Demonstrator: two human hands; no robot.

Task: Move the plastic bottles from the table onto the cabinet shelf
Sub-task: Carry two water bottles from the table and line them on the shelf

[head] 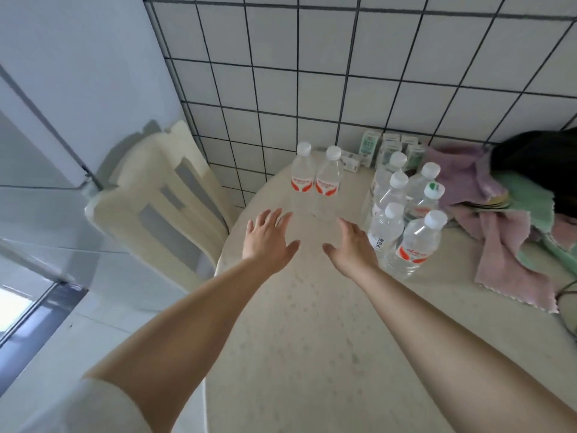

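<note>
Reaching stage: left hand and right hand, fingers spread and empty, near the bottle pair; next, one grip apiece

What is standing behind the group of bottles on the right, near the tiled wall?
Small cartons stand behind the group of bottles, against the tiled wall. The bottles cover their lower parts, so their number is unclear.

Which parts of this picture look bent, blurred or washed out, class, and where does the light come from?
Head view: the wide lens bows the tiled wall grid lines; the chair and cabinet at left are smeared; the clear bottles blur into the pale table; daylight glares at lower left; both hands stay fairly sharp.
</note>
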